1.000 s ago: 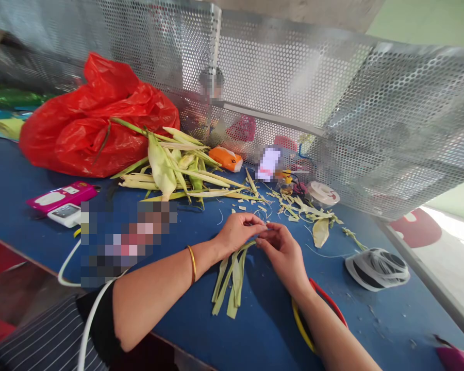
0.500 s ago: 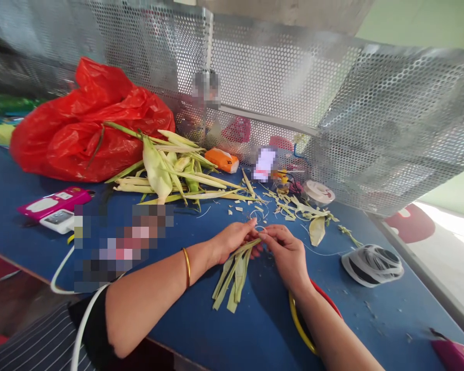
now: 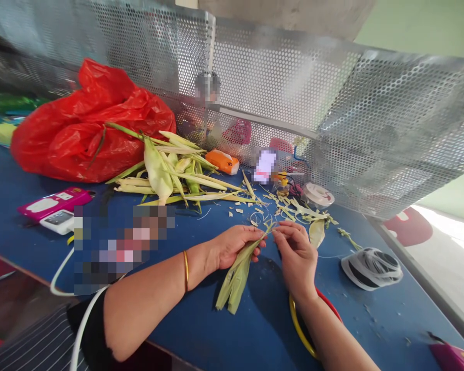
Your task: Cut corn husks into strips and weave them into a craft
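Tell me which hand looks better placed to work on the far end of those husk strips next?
Probably the right hand: it is close beside the far end of the husk strips, while the left hand is occupied holding them just below that end.

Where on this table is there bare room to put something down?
Bare blue tabletop shows in front, between the husk bundle and the yellow-and-red ring, and at left between the red bag and purple box. It's crowded beyond the left hand, with loose husks and scraps.
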`<act>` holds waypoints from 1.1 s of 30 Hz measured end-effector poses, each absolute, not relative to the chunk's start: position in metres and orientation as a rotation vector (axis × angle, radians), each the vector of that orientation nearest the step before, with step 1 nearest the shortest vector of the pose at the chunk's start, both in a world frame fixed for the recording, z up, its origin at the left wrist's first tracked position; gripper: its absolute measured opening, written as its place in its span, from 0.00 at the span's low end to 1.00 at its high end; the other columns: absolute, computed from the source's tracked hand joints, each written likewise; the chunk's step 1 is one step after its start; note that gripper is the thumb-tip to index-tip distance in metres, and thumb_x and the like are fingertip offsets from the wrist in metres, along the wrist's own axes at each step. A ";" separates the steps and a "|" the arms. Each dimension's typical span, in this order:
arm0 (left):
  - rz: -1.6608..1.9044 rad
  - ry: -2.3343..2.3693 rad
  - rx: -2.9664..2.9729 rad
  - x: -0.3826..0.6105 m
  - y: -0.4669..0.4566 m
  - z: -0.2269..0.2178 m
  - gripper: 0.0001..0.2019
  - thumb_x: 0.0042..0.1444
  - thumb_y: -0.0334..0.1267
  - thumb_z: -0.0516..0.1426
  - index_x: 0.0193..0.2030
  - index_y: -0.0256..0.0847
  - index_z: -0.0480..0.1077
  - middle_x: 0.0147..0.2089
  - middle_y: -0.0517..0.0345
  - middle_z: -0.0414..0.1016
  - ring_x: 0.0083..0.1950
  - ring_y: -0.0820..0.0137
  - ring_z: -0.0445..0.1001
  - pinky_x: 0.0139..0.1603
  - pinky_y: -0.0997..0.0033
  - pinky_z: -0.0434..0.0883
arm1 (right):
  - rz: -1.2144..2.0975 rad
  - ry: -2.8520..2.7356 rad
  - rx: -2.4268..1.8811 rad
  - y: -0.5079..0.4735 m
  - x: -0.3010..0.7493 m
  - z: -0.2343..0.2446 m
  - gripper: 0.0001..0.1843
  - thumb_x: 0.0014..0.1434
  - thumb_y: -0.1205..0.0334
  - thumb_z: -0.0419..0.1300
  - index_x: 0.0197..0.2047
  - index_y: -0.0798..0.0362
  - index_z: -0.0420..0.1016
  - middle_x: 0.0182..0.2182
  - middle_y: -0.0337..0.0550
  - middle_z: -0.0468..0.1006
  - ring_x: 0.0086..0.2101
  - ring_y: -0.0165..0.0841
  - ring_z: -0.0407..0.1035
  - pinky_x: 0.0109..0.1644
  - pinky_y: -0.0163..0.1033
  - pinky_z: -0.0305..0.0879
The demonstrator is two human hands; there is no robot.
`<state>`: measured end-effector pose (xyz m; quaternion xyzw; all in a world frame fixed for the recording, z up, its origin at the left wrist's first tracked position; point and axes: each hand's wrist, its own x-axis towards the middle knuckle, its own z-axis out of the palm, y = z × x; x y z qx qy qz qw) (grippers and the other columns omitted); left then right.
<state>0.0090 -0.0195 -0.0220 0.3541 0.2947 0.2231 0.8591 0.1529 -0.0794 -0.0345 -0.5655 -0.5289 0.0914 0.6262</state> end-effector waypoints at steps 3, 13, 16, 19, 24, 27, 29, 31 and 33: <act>0.444 0.617 0.709 0.008 -0.021 -0.021 0.09 0.54 0.38 0.63 0.34 0.32 0.74 0.24 0.63 0.66 0.21 0.81 0.62 0.22 0.79 0.61 | 0.239 -1.262 -1.326 -0.080 0.151 -0.034 0.09 0.58 0.56 0.62 0.30 0.51 0.77 0.31 0.42 0.74 0.33 0.33 0.69 0.37 0.40 0.66; 0.639 0.703 0.653 0.010 -0.018 -0.023 0.11 0.41 0.34 0.68 0.29 0.36 0.70 0.21 0.66 0.65 0.21 0.80 0.59 0.25 0.76 0.60 | 0.191 -1.418 -1.320 -0.082 0.148 -0.037 0.09 0.60 0.58 0.60 0.29 0.52 0.73 0.34 0.43 0.72 0.32 0.32 0.67 0.31 0.35 0.63; 0.678 0.670 0.634 0.010 -0.018 -0.021 0.13 0.38 0.34 0.69 0.28 0.36 0.69 0.19 0.70 0.58 0.19 0.82 0.53 0.22 0.78 0.53 | 0.347 -1.348 -1.290 -0.081 0.148 -0.038 0.09 0.59 0.57 0.61 0.30 0.52 0.72 0.32 0.41 0.72 0.30 0.31 0.67 0.32 0.36 0.64; 0.680 0.657 0.632 0.010 -0.018 -0.021 0.15 0.37 0.34 0.70 0.29 0.36 0.70 0.18 0.72 0.57 0.19 0.83 0.50 0.21 0.77 0.50 | 0.535 -1.188 -1.282 -0.080 0.149 -0.039 0.10 0.58 0.54 0.62 0.32 0.52 0.72 0.27 0.37 0.72 0.26 0.30 0.66 0.31 0.36 0.64; 0.699 0.662 0.662 0.009 -0.021 -0.018 0.13 0.39 0.34 0.70 0.30 0.33 0.74 0.22 0.67 0.63 0.20 0.83 0.54 0.23 0.77 0.56 | 0.837 -0.885 -1.227 -0.079 0.147 -0.041 0.14 0.50 0.51 0.68 0.31 0.52 0.73 0.23 0.36 0.73 0.25 0.29 0.65 0.31 0.35 0.63; 0.710 0.645 0.663 0.008 -0.021 -0.017 0.09 0.47 0.37 0.67 0.31 0.33 0.76 0.18 0.70 0.57 0.19 0.82 0.53 0.24 0.77 0.61 | 0.989 -0.789 -1.257 -0.075 0.146 -0.039 0.16 0.45 0.52 0.69 0.28 0.53 0.72 0.23 0.37 0.72 0.24 0.29 0.65 0.30 0.35 0.62; 0.727 0.673 0.662 0.008 -0.020 -0.016 0.08 0.51 0.38 0.65 0.32 0.33 0.76 0.19 0.67 0.60 0.19 0.81 0.57 0.24 0.77 0.63 | 0.964 -0.825 -1.370 -0.073 0.153 -0.030 0.17 0.44 0.50 0.68 0.29 0.53 0.71 0.23 0.38 0.73 0.24 0.31 0.66 0.29 0.37 0.62; 0.758 0.739 0.684 0.008 -0.017 -0.017 0.07 0.53 0.37 0.64 0.33 0.34 0.76 0.23 0.62 0.68 0.20 0.80 0.63 0.24 0.76 0.64 | 0.787 -0.993 -1.537 -0.078 0.167 -0.017 0.18 0.45 0.48 0.66 0.33 0.53 0.72 0.24 0.38 0.73 0.25 0.34 0.68 0.30 0.39 0.63; 0.780 0.812 0.712 0.008 -0.014 -0.018 0.06 0.53 0.36 0.64 0.33 0.34 0.76 0.27 0.58 0.74 0.21 0.79 0.66 0.24 0.75 0.66 | 0.489 -1.335 -1.715 -0.093 0.187 -0.003 0.19 0.49 0.47 0.62 0.40 0.51 0.74 0.25 0.38 0.74 0.26 0.36 0.69 0.31 0.40 0.61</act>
